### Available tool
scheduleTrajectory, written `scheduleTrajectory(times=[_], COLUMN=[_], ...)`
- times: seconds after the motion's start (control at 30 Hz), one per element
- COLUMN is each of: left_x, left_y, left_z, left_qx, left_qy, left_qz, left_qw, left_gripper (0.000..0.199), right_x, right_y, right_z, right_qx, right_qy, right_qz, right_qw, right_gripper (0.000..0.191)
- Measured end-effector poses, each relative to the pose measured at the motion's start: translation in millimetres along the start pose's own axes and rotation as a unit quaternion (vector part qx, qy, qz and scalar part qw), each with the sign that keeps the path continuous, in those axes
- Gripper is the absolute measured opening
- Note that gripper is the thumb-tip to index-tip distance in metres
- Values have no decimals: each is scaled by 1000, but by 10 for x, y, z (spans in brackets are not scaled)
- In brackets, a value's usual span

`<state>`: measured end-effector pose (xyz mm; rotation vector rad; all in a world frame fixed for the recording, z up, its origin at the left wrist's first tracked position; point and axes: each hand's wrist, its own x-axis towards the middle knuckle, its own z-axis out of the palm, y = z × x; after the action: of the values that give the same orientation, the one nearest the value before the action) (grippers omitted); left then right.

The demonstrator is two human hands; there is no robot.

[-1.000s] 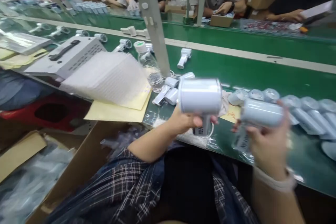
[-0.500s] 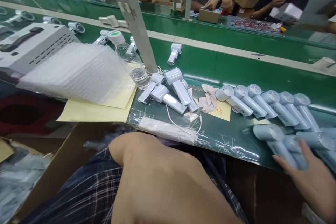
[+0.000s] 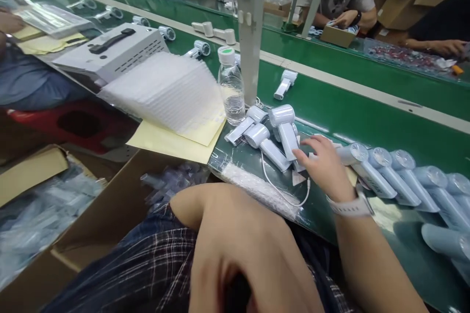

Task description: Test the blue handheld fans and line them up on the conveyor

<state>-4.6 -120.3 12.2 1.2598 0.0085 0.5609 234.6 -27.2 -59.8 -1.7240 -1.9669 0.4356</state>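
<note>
My right hand [image 3: 328, 168], with a white-strapped watch [image 3: 350, 205] on its wrist, reaches over the bench with fingers apart and nothing gripped. Its thumb is beside the handle of a pale blue handheld fan [image 3: 287, 132] in a small pile; whether they touch is unclear. Another handheld fan [image 3: 270, 146] lies in front, beside a white cable [image 3: 273, 183]. To the right, several plastic-wrapped handheld fans [image 3: 378, 176] lie in a slanted row. Low in the middle, what seems to be my left hand [image 3: 246, 230] looms close to the camera, its fingers hidden.
A water bottle [image 3: 233, 93] stands by a metal post [image 3: 250, 34]. Left of it, bubble-wrap sheets [image 3: 169, 93] lie on yellow paper [image 3: 172, 142] near a grey case [image 3: 113, 51]. An open carton [image 3: 110, 210] sits below. A green conveyor [image 3: 348, 102] runs behind; people work across it.
My right hand has left the wrapped fans at the far right and moved left to the pile. The camera view has swung right-to-left, showing more of the left side.
</note>
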Motion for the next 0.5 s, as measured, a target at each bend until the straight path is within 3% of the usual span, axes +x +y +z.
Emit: scheduleTrajectory(times=[0.07, 0.1, 0.2, 0.27, 0.37, 0.5], left_x=[47, 40, -53, -101, -57, 56], left_y=[75, 75, -117, -348, -647, -790], left_z=[-275, -405, -725, -865, -993, -1083], left_qx=[16, 47, 99, 17, -118, -57], left_qy=[-22, 1, 270, 359, 369, 380], left_qz=[-8, -23, -45, -54, -47, -54], left_qw=[1000, 999, 957, 932, 921, 922], left_gripper=[41, 36, 33, 44, 58, 66], right_x=[213, 245, 123, -5, -77, -33], right_y=[-135, -156, -97, -32, 19, 48], right_z=[139, 159, 99, 57, 96, 202], right_qx=[-3, -5, -12, -3, 30, 36], right_qy=[-27, -36, -55, -77, -122, -99], right_qz=[-2, 0, 13, 24, 26, 35], right_qw=[1000, 999, 998, 997, 992, 994], right_gripper=[49, 49, 48, 51, 52, 48])
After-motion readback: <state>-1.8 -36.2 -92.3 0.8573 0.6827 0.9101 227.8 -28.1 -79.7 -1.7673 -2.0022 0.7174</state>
